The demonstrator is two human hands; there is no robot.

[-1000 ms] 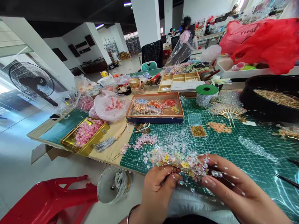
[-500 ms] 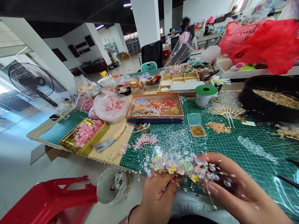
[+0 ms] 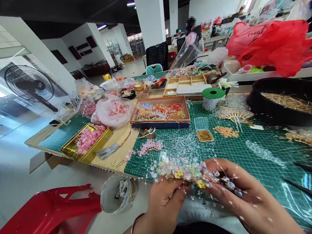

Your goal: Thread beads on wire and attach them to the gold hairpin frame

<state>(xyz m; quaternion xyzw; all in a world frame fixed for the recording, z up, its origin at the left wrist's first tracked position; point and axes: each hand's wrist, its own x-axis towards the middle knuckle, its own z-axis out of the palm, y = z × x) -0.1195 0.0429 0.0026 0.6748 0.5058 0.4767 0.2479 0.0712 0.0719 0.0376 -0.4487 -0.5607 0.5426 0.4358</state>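
Left side: red stool (image 3: 48, 208) at near left, scrap tub (image 3: 108, 198) just beside it on the floor. Gold tin (image 3: 85, 156) of pink flower beads sits at the table's left end, silver wire bundle (image 3: 107, 151) just right of it. Pink beaded piece (image 3: 147, 148) lies on the green cutting mat (image 3: 268, 172), left of centre; parts box (image 3: 159, 124) is beyond it at far centre. Left hand (image 3: 164, 204) is closed under the beaded spray (image 3: 185, 172), fingers wrapped round its gathered part; exact wire contact is hidden. Spray is held in the air at near centre, over the mat's near edge, not touching the mat as far as can be seen. Right hand (image 3: 237, 191) is curled round the right end, fingers among the beads; firmness of hold cannot be told. Spray should be very light but fragile: thin wires will spring and bend, beads may snag. Best taken at the gathered stems, not the bead tips. Far right: green-topped spool (image 3: 211, 98) on the mat, black tub (image 3: 275, 117) of gold wire pieces beyond.
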